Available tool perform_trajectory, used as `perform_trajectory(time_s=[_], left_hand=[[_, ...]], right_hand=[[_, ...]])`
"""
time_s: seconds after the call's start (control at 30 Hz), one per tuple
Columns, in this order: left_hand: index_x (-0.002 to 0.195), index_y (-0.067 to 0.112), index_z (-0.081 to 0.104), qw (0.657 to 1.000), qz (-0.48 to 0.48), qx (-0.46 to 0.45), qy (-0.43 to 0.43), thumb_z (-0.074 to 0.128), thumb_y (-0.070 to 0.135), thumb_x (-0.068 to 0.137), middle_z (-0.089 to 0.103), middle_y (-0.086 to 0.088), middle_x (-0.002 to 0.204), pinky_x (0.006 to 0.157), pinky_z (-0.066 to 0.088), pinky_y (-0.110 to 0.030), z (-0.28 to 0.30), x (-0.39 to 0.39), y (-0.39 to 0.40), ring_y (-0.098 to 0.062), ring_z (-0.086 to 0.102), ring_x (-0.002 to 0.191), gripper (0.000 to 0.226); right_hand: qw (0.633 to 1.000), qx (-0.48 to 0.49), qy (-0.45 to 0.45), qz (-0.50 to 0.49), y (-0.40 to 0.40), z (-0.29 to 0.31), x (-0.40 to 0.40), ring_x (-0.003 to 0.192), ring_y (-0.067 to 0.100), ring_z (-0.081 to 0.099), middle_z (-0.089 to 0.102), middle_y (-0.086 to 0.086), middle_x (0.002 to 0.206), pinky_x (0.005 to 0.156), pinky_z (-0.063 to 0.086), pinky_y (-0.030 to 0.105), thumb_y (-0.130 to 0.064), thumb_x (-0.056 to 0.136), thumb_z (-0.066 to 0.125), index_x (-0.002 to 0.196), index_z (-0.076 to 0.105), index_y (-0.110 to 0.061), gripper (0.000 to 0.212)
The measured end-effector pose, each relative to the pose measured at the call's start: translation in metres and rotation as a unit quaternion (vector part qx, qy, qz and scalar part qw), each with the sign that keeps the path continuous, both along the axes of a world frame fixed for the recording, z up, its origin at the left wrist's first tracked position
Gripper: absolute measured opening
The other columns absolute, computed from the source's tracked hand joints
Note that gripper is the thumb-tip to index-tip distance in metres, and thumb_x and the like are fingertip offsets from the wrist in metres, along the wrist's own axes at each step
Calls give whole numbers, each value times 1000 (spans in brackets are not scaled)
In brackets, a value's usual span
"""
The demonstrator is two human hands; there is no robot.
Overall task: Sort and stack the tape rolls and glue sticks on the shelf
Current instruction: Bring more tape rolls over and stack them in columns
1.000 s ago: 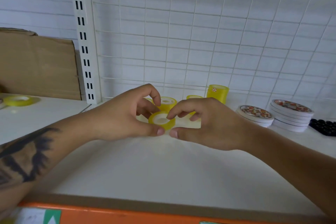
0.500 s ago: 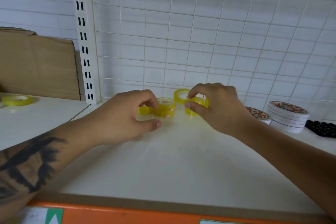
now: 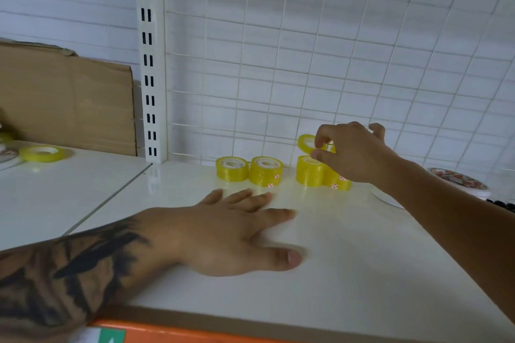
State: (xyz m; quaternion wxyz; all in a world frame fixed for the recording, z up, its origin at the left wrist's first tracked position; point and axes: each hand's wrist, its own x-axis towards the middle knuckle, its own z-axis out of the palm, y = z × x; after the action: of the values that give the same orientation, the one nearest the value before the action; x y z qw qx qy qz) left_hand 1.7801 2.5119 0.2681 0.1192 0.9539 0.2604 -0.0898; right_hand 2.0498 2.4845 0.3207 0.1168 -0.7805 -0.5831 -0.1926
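Tape roll (image 3: pixel 306 143) pinched by right hand (image 3: pixel 354 152) fingers (image 3: pixel 320 139).

Bright, even light — soft blur, edges warped.

Shop — slotted shelving upright (image 3: pixel 148 64), stocked tape rolls (image 3: pixel 248 171)

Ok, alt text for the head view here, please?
The right hand pinches a small yellow tape roll tilted above a yellow tape stack at the white shelf's back. The left hand lies flat on the shelf, near two more yellow rolls.
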Motion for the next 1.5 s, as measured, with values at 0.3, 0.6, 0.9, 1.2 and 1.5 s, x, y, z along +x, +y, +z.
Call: perform_trajectory(time_s=[0.3, 0.6, 0.9, 1.2, 1.5], left_hand=[[147, 70, -7, 1000, 2, 0, 2, 23, 97, 74, -17, 26, 166, 125, -12, -48, 1, 2, 2, -2, -25, 151, 84], [149, 68, -5, 1000, 6, -3, -3, 26, 96, 75, -14, 25, 167, 125, -10, -49, 2, 2, 2, -3, -22, 153, 85], [151, 66, 1, 1000, 8, -4, -13, 33, 94, 79, -8, 23, 168, 126, -8, -48, 4, 3, 3, -3, -17, 154, 84], [152, 62, 18, 998, 29, -10, -51, 43, 86, 83, 6, 22, 168, 127, -1, -41, 9, -2, 0, 0, -3, 154, 78], [153, 61, 5, 960, 244, 123, -61, 24, 96, 75, 7, 15, 170, 126, 7, -52, 12, -94, 30, -13, 6, 157, 88]], right_hand=[[999, -31, 1, 18, -4, -10, -2, 118, 15, 47, 59, -17, 84, 116, 11, 59, -59, 96, 53, 97, 54, -37, 21], [997, -64, -47, -16, 1, -14, -7, 128, 23, 41, 57, -9, 94, 115, 11, 63, -55, 103, 43, 113, 51, -34, 25], [995, -58, -73, -30, 2, -19, -11, 124, 26, 45, 59, -6, 105, 113, 18, 64, -45, 106, 41, 115, 53, -29, 22], [997, -33, -57, 27, -13, -18, -29, 130, 26, 45, 58, -5, 126, 116, 19, 58, -49, 101, 48, 124, 57, -32, 29], [952, -145, -18, 269, -35, -34, -99, 155, 13, 14, 16, -10, 168, 124, 11, 36, -69, 98, 33, 158, 25, -42, 66]])
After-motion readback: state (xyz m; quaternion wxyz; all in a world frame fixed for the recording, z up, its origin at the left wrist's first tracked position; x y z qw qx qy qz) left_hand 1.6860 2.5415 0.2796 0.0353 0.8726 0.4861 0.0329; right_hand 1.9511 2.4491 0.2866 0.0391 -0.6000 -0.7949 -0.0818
